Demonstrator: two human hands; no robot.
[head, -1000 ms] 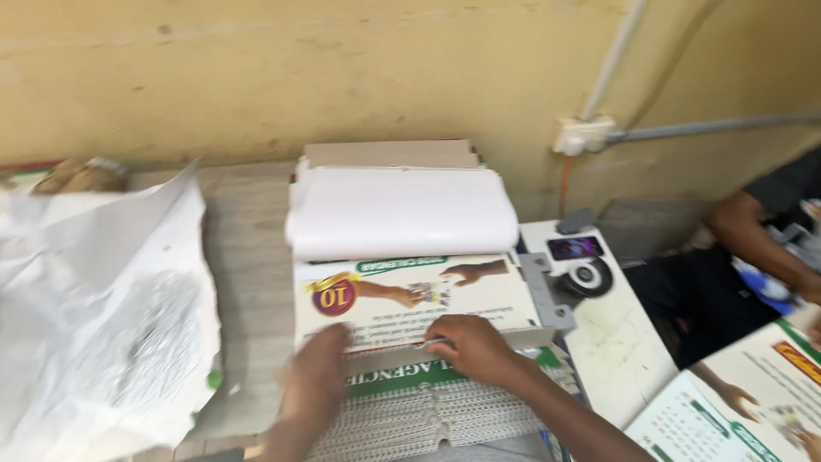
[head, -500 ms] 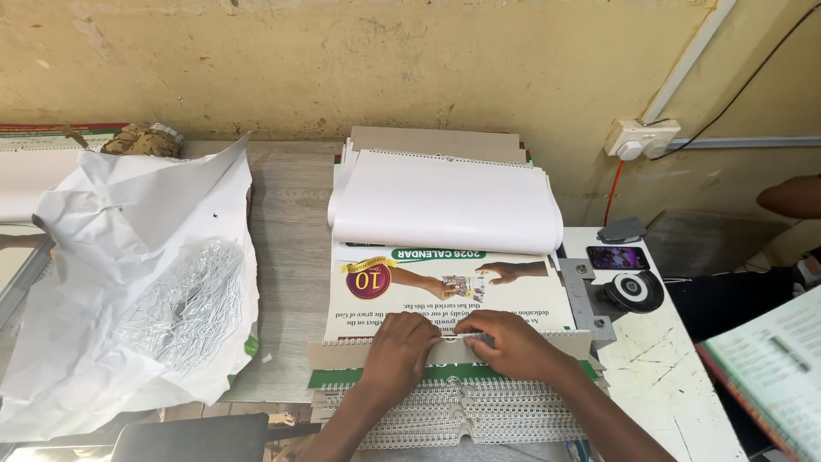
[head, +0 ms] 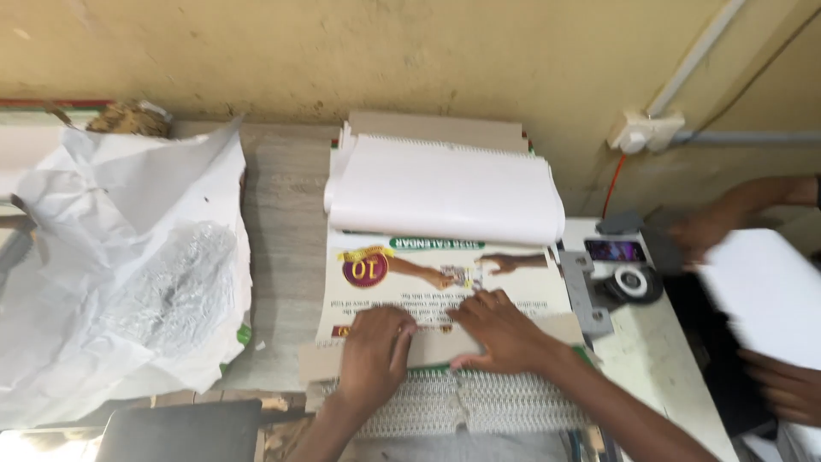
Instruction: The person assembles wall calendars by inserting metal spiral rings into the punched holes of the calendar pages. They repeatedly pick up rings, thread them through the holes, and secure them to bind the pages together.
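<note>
The cardboard strip (head: pixel 445 346) lay flat beneath both hands — left hand (head: pixel 374 351) and right hand (head: pixel 505 329) pressing open-palmed, side by side — likely to skew off the printed sheet (head: pixel 410 274) under uneven pressure.

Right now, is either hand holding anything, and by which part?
Both the left hand and right hand press flat on the cardboard strip; neither grips it.

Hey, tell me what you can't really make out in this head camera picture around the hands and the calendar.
- Head view: the left hand and right hand cover part of the cardboard strip and the lower edge of the calendar sheet.
- The rolled white sheets hide the calendar's far part.
- The wire binding combs are cut off by the bottom edge.
- A co-worker's hand and white paper at right are motion-blurred.
</note>
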